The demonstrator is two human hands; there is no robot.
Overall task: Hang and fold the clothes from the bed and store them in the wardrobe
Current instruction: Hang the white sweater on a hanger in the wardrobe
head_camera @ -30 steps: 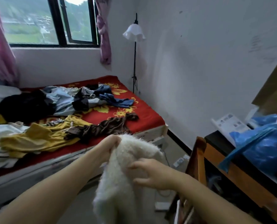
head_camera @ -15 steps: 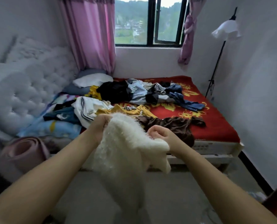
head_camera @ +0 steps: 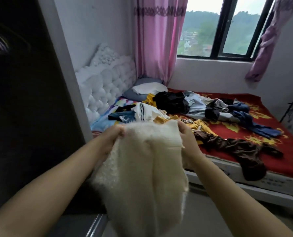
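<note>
1. My left hand [head_camera: 114,136] and right hand [head_camera: 186,134] are each pinching a top corner of the fluffy white sweater [head_camera: 147,168].
2. It is hanging lengthwise between them (wardrobe [head_camera: 22,100] lying to my left, nearer that hand).

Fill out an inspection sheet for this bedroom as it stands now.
Surface: bed with red flowered cover.
Job's things: fluffy cream garment held up in front; brown garment, black garment and blue garment lie unfolded on the bed.
Clutter: pillow by the headboard.
Grippers: left hand and right hand each grip a top corner of the cream garment.
Cables: nothing seen.
Surroundings: pink curtain, window, dark wardrobe at left.
</note>
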